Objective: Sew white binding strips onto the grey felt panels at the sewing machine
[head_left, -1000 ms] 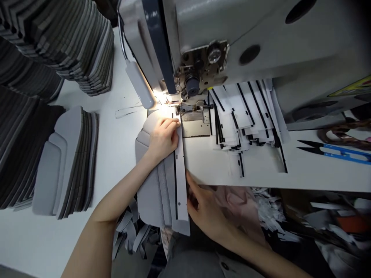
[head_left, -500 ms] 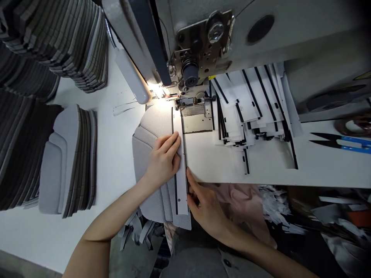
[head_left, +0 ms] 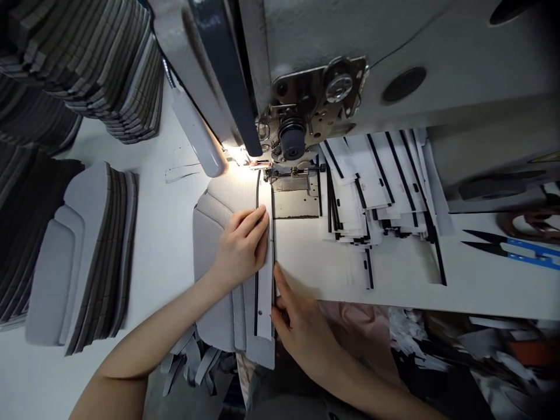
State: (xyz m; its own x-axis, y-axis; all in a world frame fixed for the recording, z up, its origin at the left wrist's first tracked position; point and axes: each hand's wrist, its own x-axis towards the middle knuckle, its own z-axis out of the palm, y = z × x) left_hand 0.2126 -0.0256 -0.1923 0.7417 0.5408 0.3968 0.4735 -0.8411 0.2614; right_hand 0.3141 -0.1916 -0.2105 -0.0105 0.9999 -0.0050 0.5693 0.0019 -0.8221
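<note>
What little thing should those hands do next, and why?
Maybe the left hand and right hand should guide the white strip gently forward under the sewing machine: its far end is at the machine, but most of it lies on the near side, along the grey cloth's edge.

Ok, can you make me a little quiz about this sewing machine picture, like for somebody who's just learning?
1. True or false: the left hand rests on the grey panel.
2. What colour are the handles of the snips?
a) red
b) blue
c) yellow
3. Fill the gap: in the picture, the pile of loose white strips lies to the ____ of the grey panel.

Key: 1. true; 2. b; 3. right.
</note>
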